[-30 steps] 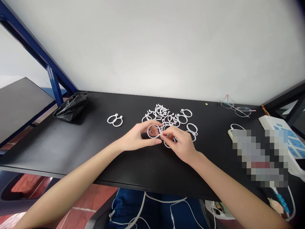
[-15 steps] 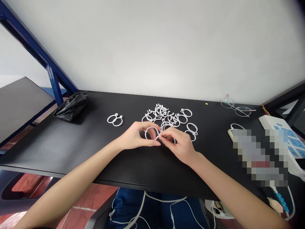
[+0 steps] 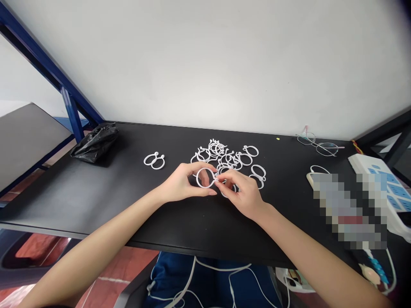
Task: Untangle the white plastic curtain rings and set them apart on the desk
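A white plastic curtain ring [image 3: 197, 178] is held between my two hands, above the middle of the black table [image 3: 180, 226]. My left hand [image 3: 180, 184] curves around it, fingers above and thumb below. The fingertips of my right hand [image 3: 245, 192] pinch the two ends of the ring at its right side. Just behind my hands lies a loose pile of similar white rings [image 3: 216, 149], many with open ends. Two overlapping rings [image 3: 158, 163] lie to the left, and several more rings [image 3: 258, 172] lie right of the pile. My right hand partly hides some rings.
A crumpled black plastic bag [image 3: 96, 143] lies at the far left. Eyeglasses [image 3: 326, 149] rest at the back right. A blurred-out phone-like object [image 3: 310, 179] and a white power strip [image 3: 362, 164] occupy the right side. White cables [image 3: 189, 282] hang over my lap.
The ring's ends have come closer together at my right fingertips, and the ring now looks rounder and faces the camera more. Both hands have barely moved.
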`<state>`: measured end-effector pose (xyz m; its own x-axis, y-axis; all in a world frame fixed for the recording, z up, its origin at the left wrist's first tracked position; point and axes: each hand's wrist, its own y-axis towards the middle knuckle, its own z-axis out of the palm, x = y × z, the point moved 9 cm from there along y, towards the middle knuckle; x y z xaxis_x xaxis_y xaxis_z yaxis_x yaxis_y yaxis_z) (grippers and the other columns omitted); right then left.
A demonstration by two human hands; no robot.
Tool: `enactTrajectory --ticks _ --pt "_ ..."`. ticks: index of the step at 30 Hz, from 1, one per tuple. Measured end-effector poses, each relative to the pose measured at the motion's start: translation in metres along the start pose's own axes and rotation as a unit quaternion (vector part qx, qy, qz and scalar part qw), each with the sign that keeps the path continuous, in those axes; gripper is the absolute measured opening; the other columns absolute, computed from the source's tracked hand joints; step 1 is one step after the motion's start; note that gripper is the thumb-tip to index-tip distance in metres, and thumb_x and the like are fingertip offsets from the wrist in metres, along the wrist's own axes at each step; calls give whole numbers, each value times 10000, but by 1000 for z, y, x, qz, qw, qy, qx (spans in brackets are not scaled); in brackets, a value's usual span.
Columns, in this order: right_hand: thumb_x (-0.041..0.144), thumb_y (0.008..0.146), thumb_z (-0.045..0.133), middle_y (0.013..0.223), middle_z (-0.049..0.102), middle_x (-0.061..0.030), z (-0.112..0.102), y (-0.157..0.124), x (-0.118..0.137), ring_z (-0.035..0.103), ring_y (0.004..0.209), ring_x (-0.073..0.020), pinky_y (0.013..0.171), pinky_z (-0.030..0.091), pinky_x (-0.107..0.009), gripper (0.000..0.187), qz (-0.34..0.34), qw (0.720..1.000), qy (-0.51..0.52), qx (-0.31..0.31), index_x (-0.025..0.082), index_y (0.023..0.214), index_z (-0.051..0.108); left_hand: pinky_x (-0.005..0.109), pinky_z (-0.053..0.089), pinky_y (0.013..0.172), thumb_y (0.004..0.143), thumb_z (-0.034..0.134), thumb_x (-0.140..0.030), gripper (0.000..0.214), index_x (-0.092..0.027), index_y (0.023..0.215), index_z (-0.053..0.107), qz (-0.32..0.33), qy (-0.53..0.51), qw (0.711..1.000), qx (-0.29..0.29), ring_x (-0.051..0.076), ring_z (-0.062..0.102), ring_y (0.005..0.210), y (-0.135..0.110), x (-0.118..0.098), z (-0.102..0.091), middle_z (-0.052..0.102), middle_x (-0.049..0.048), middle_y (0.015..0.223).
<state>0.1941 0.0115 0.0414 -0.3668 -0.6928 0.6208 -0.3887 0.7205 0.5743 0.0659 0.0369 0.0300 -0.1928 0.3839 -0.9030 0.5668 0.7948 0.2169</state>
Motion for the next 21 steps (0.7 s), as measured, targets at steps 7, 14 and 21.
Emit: enactTrajectory --ticks 7,14,21 --pt "239 923 595 775 644 -1 2 0 -1 559 534 -90 523 468 -223 40 4 1000 5 8 205 942 602 233 463 654 738 785 -374 421 -158 1070 644 -24 11 1000 -7 121 569 666 -1 3 -3 588 -31 650" --pt "262 977 498 671 537 20 13 -1 -5 475 539 -94 537 409 -238 155 18 996 23 85 193 859 569 214 437 602 748 772 -397 440 -144 1082 639 -43 4 999 21 106 528 614 0 5 4 511 -60 586" --pt "258 983 485 653 510 29 11 0 -3 479 533 -93 527 396 -236 187 20 997 29 75 201 811 533 225 440 640 795 724 -397 401 -145 1093 634 -43 8 998 40 122 535 662 0 6 8 514 -53 585"
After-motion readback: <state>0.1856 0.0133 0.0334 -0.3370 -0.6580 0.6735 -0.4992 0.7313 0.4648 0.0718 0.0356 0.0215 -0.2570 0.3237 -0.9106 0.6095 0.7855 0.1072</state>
